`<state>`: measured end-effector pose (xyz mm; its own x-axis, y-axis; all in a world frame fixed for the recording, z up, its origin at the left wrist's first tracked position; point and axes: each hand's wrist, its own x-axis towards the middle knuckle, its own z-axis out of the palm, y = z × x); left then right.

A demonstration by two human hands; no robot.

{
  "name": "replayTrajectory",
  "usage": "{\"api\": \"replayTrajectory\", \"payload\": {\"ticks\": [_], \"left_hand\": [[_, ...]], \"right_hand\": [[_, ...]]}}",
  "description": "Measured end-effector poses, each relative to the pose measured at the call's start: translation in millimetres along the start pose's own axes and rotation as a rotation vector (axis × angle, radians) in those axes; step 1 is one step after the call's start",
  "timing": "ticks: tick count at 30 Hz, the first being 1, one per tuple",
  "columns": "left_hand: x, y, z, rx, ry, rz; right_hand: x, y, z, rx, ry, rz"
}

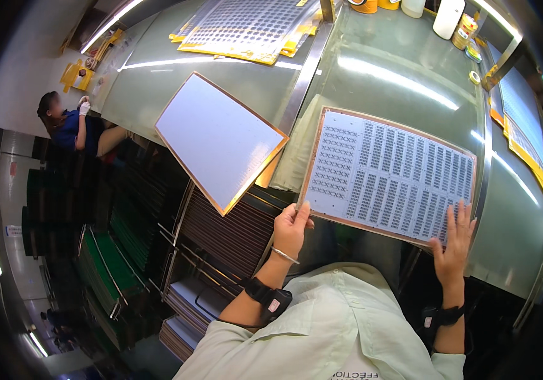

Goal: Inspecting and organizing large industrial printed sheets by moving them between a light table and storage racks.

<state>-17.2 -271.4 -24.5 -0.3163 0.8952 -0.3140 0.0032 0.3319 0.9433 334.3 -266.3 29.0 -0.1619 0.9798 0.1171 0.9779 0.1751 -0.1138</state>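
A white circuit board panel (357, 168) with a copper edge and rows of small dark marks lies tilted at the front of the worktable. My left hand (290, 228) grips its lower left corner, thumb on top and fingers curled beneath. On the lower right part of the panel rests my right hand (454, 244), its fingers stretched out over the printed face. To the left, a plain white panel (218, 136) with a copper rim sits at the table edge, one corner jutting out over the rack. Neither hand touches that plain panel.
A rack of stacked panels (224, 228) stands below the table's left front. Yellow-edged patterned sheets (240, 28) lie at the back, beside a metal post. Bottles (449, 18) and a tape roll (474, 78) are at the back right. A person (72, 126) sits far left.
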Motion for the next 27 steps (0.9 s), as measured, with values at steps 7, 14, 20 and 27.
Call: {"api": "replayTrajectory", "payload": {"ticks": [7,14,20,27], "left_hand": [[0.7,5.5,-11.8,-0.291,-0.121,-0.171],[-0.7,62.2,-23.7,-0.426,-0.22,0.083],[9.5,70.9,-111.8,0.103,0.816,0.621],[58.7,7.7,-168.2,-0.72,0.06,-0.162]], "right_hand": [[6.1,-42.3,3.5,0.141,0.026,-0.151],[34.5,-44.3,-39.0,0.038,0.176,-0.297],[120.8,-28.8,-160.2,0.196,0.22,-0.045],[175.9,119.4,1.0,0.494,-0.249,0.03]]}}
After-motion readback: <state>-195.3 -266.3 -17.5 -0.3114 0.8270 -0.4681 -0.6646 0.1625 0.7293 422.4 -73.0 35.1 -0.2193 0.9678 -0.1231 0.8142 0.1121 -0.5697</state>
